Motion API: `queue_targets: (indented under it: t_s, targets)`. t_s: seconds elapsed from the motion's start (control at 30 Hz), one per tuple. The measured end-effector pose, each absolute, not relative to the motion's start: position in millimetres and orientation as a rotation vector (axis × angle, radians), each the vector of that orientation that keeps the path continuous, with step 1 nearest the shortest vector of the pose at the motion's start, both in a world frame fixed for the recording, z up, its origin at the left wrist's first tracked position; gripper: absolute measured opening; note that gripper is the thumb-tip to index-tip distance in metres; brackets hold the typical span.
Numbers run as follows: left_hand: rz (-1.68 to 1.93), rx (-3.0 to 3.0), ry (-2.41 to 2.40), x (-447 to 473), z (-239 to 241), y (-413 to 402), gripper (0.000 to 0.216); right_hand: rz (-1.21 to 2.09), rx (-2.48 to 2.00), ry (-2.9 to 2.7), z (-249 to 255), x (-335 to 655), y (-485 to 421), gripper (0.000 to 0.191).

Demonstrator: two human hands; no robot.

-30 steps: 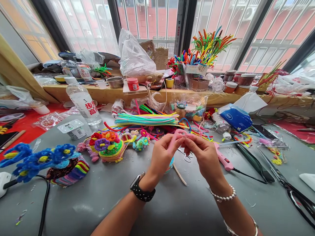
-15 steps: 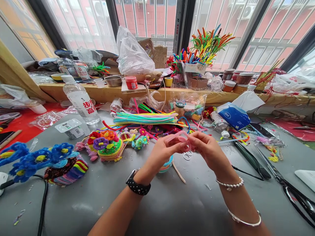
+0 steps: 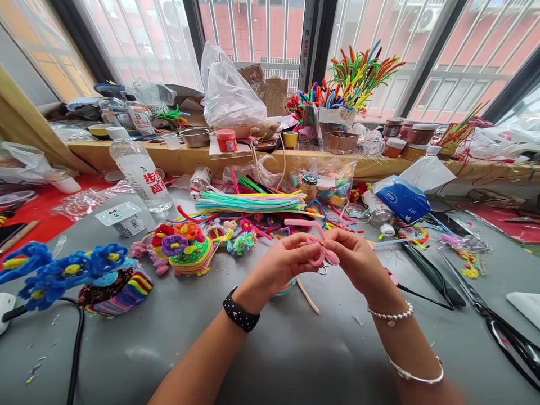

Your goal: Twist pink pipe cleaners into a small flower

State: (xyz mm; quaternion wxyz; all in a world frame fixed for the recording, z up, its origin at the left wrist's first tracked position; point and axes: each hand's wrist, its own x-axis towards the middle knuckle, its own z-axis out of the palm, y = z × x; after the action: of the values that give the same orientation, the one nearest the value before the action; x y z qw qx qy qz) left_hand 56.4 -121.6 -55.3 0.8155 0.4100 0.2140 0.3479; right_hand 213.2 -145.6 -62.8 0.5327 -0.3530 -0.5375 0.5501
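Observation:
A pink pipe cleaner [image 3: 324, 255], bent into petal-like loops with a free end sticking up to the left, is held above the grey table. My left hand [image 3: 297, 256] pinches its loops from the left side. From the right, my right hand [image 3: 348, 253] pinches the same piece near its middle; the fingers hide part of it. Behind the hands lies a bundle of pastel pipe cleaners [image 3: 248, 201]. Below them, small scissors are mostly covered, and a beige stick [image 3: 307, 295] rests on the table.
Fuzzy flower-topped cakes stand left, one with blue flowers [image 3: 71, 270], one with mixed flowers [image 3: 189, 250]. A water bottle [image 3: 139, 171] is behind them. At right are a tissue pack [image 3: 403, 197], a corded green tool [image 3: 434, 275] and large black-handled scissors [image 3: 506, 332].
The pink pipe cleaner has been turned and its loops drawn closer, now showing petal shapes below the fingers. Its free end points up and left. Both hands stay nearly in place.

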Motion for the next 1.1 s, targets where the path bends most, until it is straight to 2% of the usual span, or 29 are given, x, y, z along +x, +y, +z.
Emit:
queue_targets:
  t_s: [0.37,0.57,0.67,0.9,1.1]
  targets:
    - [0.702,0.652,0.316,56.4,-55.6,-123.0,0.021,1.04,-0.843,-1.342,-69.2,194.7,-147.2,0.021]
    - [0.834,0.777,0.424,58.3,-54.9,-124.2,0.014,0.778,-1.01,-1.378,-62.6,194.4,-149.4,0.019]
    - [0.861,0.849,0.535,58.3,-53.3,-123.8,0.017,0.688,-1.048,-1.435,-61.3,195.3,-150.1,0.015]
    - [0.755,1.0,0.6,49.5,-47.3,-118.5,0.021,0.678,-1.055,-1.496,-56.9,195.6,-152.1,0.02]
    - [0.693,0.962,0.465,49.7,-49.4,-117.8,0.02,0.727,-1.057,-1.503,-55.0,196.4,-152.9,0.021]
